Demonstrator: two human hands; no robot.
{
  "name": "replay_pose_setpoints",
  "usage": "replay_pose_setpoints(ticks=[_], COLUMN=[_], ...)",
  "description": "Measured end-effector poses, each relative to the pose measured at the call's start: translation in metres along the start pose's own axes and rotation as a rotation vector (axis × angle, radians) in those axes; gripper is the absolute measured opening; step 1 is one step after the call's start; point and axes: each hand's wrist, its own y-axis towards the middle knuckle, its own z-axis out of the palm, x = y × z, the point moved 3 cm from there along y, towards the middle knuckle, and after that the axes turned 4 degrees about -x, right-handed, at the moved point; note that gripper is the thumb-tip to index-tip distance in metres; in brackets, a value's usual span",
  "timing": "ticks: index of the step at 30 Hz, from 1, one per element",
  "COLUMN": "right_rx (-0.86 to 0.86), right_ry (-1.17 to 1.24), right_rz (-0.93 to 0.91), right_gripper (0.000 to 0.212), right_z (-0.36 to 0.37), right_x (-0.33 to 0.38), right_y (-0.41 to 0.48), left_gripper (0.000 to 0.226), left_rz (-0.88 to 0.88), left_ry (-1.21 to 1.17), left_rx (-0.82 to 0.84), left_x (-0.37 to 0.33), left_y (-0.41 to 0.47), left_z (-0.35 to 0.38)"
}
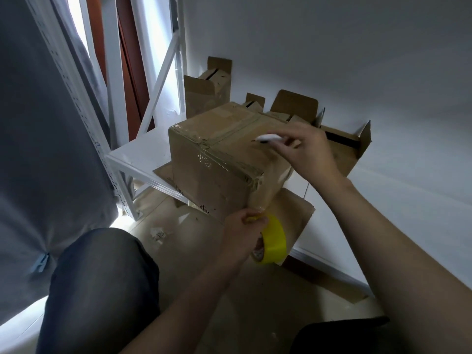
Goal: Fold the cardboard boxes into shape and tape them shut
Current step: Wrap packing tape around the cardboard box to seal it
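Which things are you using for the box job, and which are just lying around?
For the job: taped cardboard box, yellow tape roll in left hand, small white tool in right hand, open boxes behind, flat cardboard underneath.
Just lying about: crumpled paper scrap on floor, grey fabric at left.

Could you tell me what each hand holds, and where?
Left hand grips the yellow tape roll at its rim; right hand pinches the white tool by its rear.

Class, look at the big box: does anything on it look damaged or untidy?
Yes. The box's near corner, above the tape roll, is crumpled and torn, and the tape at its top left corner is wrinkled, not flat.
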Motion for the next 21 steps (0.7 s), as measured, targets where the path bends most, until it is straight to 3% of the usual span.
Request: replay_pose_setpoints(ticks=[6,9,12,14,18,21], right_rx=[0.244,0.262,0.367,0.412,0.349,0.322], right_ry=[-0.387,-0.468,-0.216,-0.188,-0.192,-0.271], right_rz=[-0.028,0.021,0.068,0.058,-0.043,-0.144], right_gripper=[0.028,0.037,0.073,0.091,0.092,0.096], right_z=[0.046,0.043,0.044,0.049,0.049,0.049], right_x=[0.009,-0.005,-0.007,-0.005,-0.01,-0.022], right_y=[0.041,0.022,-0.01,-0.02,-0.016,-0.024], left_gripper=[0.017,0.019,0.011,0.013,0.021,0.03], left_rz=[0.13,0.115,0.062,-0.001,-0.098,-0.067], left_ry=[0.195,0.199,0.068,-0.044,-0.297,-0.435], left_rx=[0.013,-0.029,-0.067,-0.083,-0.046,-0.028], left_x=[-0.019,-0.027,-0.034,-0.035,-0.036,-0.042], left_y=[-0.011,-0.015,-0.018,-0.021,-0.026,-0.029], left_z=[-0.02,-0.033,-0.047,-0.05,-0.051,-0.055])
